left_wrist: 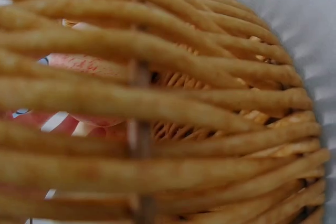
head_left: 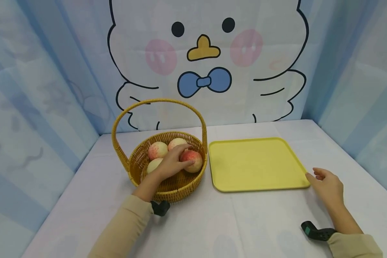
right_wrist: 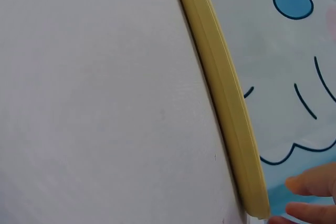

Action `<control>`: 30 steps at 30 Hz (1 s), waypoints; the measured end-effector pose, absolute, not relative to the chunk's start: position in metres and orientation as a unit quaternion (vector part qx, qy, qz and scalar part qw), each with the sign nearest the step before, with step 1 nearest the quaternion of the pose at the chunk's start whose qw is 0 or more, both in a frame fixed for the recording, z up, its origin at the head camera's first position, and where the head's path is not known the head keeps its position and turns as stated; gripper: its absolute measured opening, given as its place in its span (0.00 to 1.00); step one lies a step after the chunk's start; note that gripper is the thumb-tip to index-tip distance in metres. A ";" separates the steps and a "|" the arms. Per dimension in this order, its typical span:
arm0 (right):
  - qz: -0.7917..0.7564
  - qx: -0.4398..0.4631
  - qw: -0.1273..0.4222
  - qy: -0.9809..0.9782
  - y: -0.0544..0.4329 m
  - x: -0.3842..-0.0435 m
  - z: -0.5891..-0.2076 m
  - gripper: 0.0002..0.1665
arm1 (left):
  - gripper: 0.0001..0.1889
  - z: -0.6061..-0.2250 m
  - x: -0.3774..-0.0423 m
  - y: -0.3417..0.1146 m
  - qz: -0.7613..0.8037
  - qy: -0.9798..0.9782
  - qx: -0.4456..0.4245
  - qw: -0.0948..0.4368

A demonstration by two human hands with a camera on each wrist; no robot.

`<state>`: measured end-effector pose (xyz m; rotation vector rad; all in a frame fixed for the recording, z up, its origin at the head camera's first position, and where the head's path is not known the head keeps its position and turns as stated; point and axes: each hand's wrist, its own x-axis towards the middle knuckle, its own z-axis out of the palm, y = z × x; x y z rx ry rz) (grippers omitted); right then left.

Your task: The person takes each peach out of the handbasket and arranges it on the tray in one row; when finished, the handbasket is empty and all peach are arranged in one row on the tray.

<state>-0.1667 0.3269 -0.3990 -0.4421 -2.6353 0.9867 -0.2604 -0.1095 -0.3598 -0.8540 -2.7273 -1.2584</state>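
Observation:
A brown wicker basket (head_left: 177, 195) with a tall arched handle stands left of centre and holds several peaches. Reaching into it, my left hand (head_left: 171, 163) grips a red peach (head_left: 193, 161) between thumb and fingers. Beside that hand lie a pink-and-white peach (head_left: 157, 150), a paler peach (head_left: 176, 143) and another pale peach (head_left: 154, 165) partly covered by it. The left wrist view is mostly filled by the basket's weave (left_wrist: 94, 98). At the front right corner of a yellow tray (head_left: 258, 165), my right hand (head_left: 329, 186) has its thumb at the rim, fingers loosely bent and holding nothing.
A white cloth covers the table (head_left: 232, 222). Behind it hangs a curtain with a cartoon bird (head_left: 206, 104), and blue-and-white curtains (head_left: 29, 125) close off both sides. The basket's handle arches above the peaches, and the tray sits just right of the basket.

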 end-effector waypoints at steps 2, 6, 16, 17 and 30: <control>0.341 -0.159 0.140 -0.916 0.329 -0.168 -0.401 0.28 | 0.30 -0.361 -0.261 -0.109 -0.398 -0.875 -0.274 0.009; 0.340 -0.160 0.139 -0.916 0.333 -0.169 -0.405 0.26 | 0.31 -0.362 -0.262 -0.108 -0.393 -0.879 -0.269 0.002; 0.346 -0.168 0.140 -0.912 0.335 -0.169 -0.413 0.22 | 0.32 -0.363 -0.262 -0.108 -0.382 -0.885 -0.264 -0.017; 0.347 -0.170 0.141 -0.912 0.335 -0.169 -0.413 0.22 | 0.32 -0.363 -0.263 -0.108 -0.381 -0.885 -0.266 -0.017; 0.341 -0.179 0.145 -0.911 0.335 -0.171 -0.418 0.22 | 0.33 -0.362 -0.263 -0.107 -0.338 -0.904 -0.261 -0.009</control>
